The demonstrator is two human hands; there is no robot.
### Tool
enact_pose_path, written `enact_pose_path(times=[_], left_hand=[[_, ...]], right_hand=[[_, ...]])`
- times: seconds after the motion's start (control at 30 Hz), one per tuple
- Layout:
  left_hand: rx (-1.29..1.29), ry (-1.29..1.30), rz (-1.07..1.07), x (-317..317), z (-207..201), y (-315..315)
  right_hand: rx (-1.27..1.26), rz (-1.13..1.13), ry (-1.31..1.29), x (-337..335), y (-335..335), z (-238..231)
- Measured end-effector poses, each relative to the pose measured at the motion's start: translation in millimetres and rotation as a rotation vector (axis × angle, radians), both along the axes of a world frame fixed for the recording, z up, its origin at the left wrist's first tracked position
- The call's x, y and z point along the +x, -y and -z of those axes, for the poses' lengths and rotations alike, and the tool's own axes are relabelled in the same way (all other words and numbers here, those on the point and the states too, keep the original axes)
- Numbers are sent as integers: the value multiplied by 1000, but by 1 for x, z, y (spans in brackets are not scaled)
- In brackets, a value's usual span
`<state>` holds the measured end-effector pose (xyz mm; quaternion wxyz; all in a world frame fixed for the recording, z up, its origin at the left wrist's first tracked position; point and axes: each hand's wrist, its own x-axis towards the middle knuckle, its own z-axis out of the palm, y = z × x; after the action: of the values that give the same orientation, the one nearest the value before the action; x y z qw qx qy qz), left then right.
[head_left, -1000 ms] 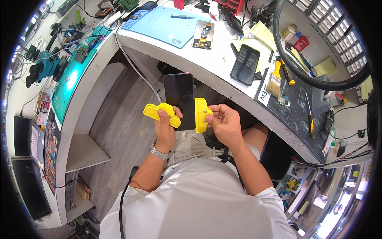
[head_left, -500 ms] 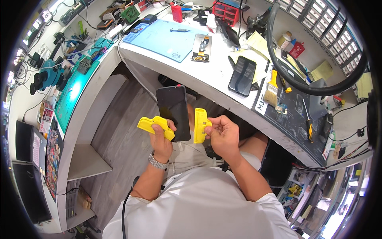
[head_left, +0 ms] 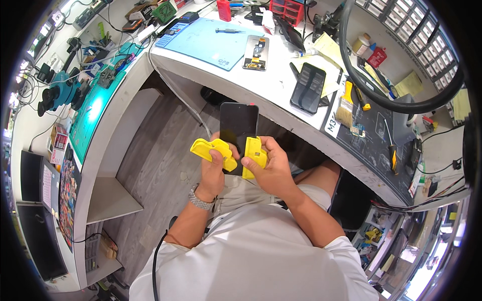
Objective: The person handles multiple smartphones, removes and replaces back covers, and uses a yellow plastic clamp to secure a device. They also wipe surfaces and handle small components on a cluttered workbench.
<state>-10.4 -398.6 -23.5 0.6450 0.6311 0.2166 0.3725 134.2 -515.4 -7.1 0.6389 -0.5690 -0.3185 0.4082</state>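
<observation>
A dark smartphone is held upright over my lap, below the bench edge. My left hand is closed around a yellow plastic clamp at the phone's lower left side, fingers reaching behind. Whether the clamp's jaws grip the phone's edge is hard to make out. In my right hand is a second yellow clamp, pinched between thumb and fingers. It lies against the phone's lower right side, covering part of that edge; its jaws are hidden.
Ahead stands the white bench with a blue mat, a removed phone screen and another dark phone. A brush and screwdriver lie to the right. A black ring overhangs that side.
My right hand has brought its clamp leftward to the phone's lower right side. The phone and my left hand with its clamp have shifted right, and the phone stands straighter.
</observation>
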Motion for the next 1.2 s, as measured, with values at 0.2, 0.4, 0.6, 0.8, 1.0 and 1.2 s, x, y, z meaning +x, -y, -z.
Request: enact_pose_path(times=[0.2, 0.4, 0.6, 0.8, 1.0, 1.2], left_hand=[[-190, 24, -18, -23, -13, -30], [-359, -10, -94, -39, -16, -37], [-360, 68, -123, -38, -10, -38], [-202, -171, 13, -53, -26, -50], [-27, -474, 175, -53, -42, -48], [71, -520, 194, -45, -35, -39]], right_hand=[[127, 111, -112, 17, 4, 2], [118, 112, -128, 24, 7, 4], [143, 131, -131, 22, 10, 7], [87, 66, -85, 31, 14, 7], [-17, -100, -24, 42, 11, 5], [-45, -188, -102, 34, 5, 9]])
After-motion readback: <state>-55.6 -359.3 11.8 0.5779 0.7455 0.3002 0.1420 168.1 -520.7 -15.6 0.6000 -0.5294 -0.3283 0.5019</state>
